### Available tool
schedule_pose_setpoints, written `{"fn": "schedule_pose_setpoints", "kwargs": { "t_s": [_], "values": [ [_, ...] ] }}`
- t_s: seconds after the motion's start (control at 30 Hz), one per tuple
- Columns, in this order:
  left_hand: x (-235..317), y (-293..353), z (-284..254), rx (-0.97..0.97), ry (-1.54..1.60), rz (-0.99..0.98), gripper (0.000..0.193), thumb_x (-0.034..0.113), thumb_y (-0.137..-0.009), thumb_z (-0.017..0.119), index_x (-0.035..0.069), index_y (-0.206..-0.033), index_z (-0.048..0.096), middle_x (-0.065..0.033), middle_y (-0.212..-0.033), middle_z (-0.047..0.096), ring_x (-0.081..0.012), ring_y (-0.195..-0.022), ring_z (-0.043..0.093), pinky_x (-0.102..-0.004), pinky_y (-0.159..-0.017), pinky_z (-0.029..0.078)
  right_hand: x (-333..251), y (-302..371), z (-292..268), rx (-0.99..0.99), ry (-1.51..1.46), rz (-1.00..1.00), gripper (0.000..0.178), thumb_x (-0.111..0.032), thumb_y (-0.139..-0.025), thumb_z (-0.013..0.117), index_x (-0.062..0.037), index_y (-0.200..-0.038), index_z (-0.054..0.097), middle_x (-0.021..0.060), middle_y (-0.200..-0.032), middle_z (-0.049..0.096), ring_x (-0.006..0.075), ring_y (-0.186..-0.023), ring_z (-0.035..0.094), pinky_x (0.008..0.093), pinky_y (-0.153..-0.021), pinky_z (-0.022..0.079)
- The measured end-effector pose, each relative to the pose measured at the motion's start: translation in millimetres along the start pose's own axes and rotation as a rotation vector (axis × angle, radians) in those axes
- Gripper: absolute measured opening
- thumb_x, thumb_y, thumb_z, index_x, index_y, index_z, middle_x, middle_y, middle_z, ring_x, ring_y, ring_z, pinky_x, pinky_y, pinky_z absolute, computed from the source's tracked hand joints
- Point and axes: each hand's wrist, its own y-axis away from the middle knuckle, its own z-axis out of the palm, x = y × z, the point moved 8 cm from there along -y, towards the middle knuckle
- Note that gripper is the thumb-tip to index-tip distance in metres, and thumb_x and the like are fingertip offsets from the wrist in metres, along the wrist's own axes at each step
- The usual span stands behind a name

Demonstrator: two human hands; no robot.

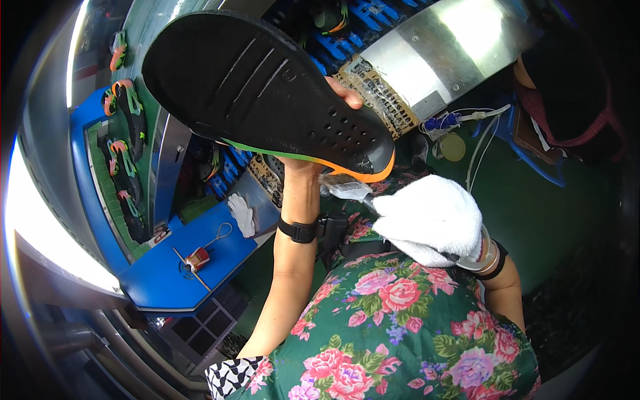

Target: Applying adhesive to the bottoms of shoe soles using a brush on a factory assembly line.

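A black shoe sole (267, 87) with an orange and green rim is tilted up in front of me, its wide end at the upper left. My left hand (345, 95) grips it from behind near the narrow end; some fingertips show past the edge, and the rest is hidden. White terry cloth (430, 217) covers my right hand, so its fingers cannot be seen. Out of the cloth sticks what looks like a flat brush (350, 189), with a pale, shiny end close below the orange rim.
A blue table (233, 260) at left bears a white glove (241, 215) and a red-labelled container (198, 259) with sticks across it. Several colourful soles (123, 160) lie on a green conveyor behind. A metal panel (427, 60) and blue racks run across the top. A person sits at upper right.
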Motion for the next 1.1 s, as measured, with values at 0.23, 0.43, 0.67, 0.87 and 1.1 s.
{"fn": "schedule_pose_setpoints", "kwargs": {
  "t_s": [0.23, 0.43, 0.67, 0.87, 1.1],
  "values": [
    [-3, 6, -10, 0.054, 0.096, -0.001, 0.106, 0.091, -0.085, 0.048, -0.006, -0.125, 0.059, -0.0217, -0.112, 0.066, -0.0345, -0.104, 0.069, -0.0439, -0.090, 0.058, 3, 0, -8, 0.003, 0.006, 0.045, 0.032, -0.003, -0.071, 0.086, -0.0142, -0.101, 0.081, 0.0076, -0.099, 0.080, 0.0236, -0.089, 0.075, 0.0351, -0.078, 0.058],
    [-5, -1, 4, 0.036, 0.083, 0.017, 0.103, 0.089, -0.087, 0.045, -0.006, -0.124, 0.059, -0.0222, -0.111, 0.066, -0.0340, -0.103, 0.069, -0.0440, -0.090, 0.058, -4, -6, -1, -0.080, 0.044, 0.013, 0.032, -0.007, -0.080, 0.084, -0.0165, -0.111, 0.081, 0.0060, -0.107, 0.080, 0.0227, -0.096, 0.076, 0.0371, -0.087, 0.058],
    [-8, 4, -2, 0.071, 0.087, -0.021, 0.100, 0.086, -0.089, 0.043, -0.007, -0.122, 0.061, -0.0229, -0.110, 0.066, -0.0341, -0.103, 0.068, -0.0438, -0.089, 0.058, -4, -1, 1, 0.009, 0.041, 0.009, 0.028, -0.003, -0.069, 0.086, -0.0116, -0.096, 0.082, 0.0080, -0.096, 0.079, 0.0234, -0.085, 0.075, 0.0345, -0.075, 0.057],
    [-2, 1, 0, 0.031, 0.194, 0.048, 0.091, 0.077, -0.091, 0.055, -0.008, -0.122, 0.061, -0.0232, -0.111, 0.066, -0.0352, -0.105, 0.068, -0.0437, -0.092, 0.057, 11, -3, -19, 0.098, 0.088, 0.149, 0.026, 0.001, -0.067, 0.085, -0.0090, -0.091, 0.079, 0.0120, -0.093, 0.077, 0.0263, -0.081, 0.073, 0.0359, -0.073, 0.056],
    [9, -1, 8, -0.028, 0.043, 0.121, 0.065, 0.055, -0.097, 0.062, -0.007, -0.116, 0.065, -0.0207, -0.100, 0.070, -0.0332, -0.096, 0.071, -0.0472, -0.094, 0.055, 5, -4, -13, 0.015, 0.133, 0.080, 0.028, 0.000, -0.075, 0.085, -0.0096, -0.102, 0.081, 0.0095, -0.098, 0.079, 0.0242, -0.084, 0.073, 0.0344, -0.073, 0.058]
  ]
}}
